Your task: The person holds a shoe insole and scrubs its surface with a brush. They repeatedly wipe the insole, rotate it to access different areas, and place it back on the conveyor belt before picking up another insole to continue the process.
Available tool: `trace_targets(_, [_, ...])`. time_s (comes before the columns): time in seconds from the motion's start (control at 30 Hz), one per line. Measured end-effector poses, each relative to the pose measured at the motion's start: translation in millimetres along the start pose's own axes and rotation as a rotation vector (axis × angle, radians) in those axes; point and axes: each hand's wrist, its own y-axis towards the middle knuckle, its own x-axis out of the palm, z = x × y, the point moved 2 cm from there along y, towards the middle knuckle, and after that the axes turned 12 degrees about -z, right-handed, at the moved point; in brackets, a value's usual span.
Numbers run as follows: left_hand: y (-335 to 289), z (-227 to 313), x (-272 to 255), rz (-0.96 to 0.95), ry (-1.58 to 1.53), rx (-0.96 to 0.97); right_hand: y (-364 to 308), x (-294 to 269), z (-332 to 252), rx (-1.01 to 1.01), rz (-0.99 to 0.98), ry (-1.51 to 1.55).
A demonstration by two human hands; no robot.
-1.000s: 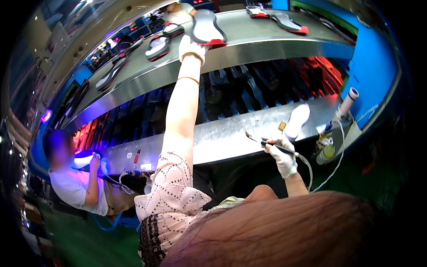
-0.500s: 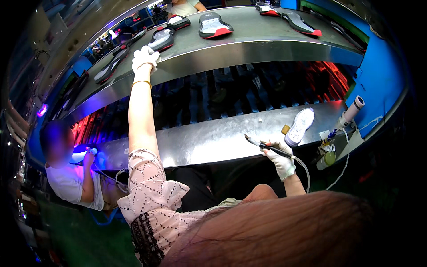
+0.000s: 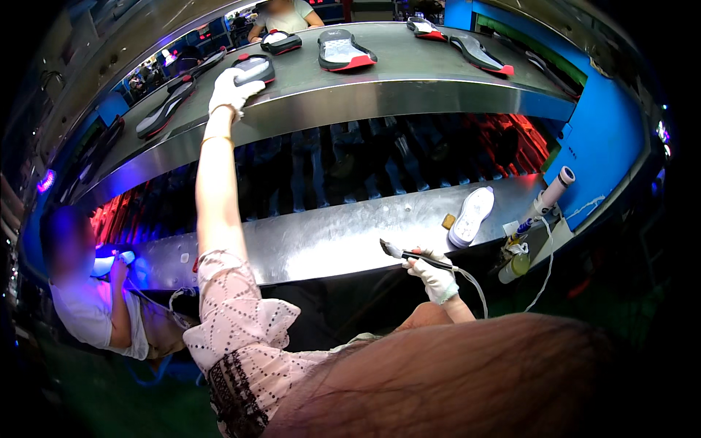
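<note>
My left arm stretches far forward to the belt, and my white-gloved left hand (image 3: 235, 90) is at the near left side of a grey-and-black shoe sole (image 3: 255, 68) with red trim. Its thumb stands apart from the fingers, which partly cover the sole; their exact contact is hard to see. Low on the right, my right hand (image 3: 435, 276), also gloved, is closed around the black handle of a brush (image 3: 394, 250). The brush's dark bristles point left, and a pale tube (image 3: 476, 286) runs from its handle. Beyond that hand, a white shoe sole (image 3: 472, 216) lies on the metal ledge.
Several more soles, among them a grey one with a red heel (image 3: 345, 51), rest on the green belt (image 3: 409, 64). A small yellowish block (image 3: 448, 220) sits beside the white sole. Bottles (image 3: 514, 267) stand at right. A co-worker (image 3: 95, 292) sits at left; another person (image 3: 286, 16) is across the belt.
My left hand has come closer to the grey-and-black sole and now overlaps it, with the thumb spread. My right hand, still holding the brush, has moved slightly left and nearer me.
</note>
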Motion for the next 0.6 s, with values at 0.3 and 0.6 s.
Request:
trace_targets(0.3, [-168.4, 31.2, -26.0, 0.472, -0.577, 0.242, -4.5, 10.8, 6.8, 0.018, -0.054, 0.074])
trace_targets(0.6, [-182.4, 22.4, 40.2, -0.213, -1.4, -0.334, -21.2, 13.4, -8.5, -0.039, -0.02, 0.024])
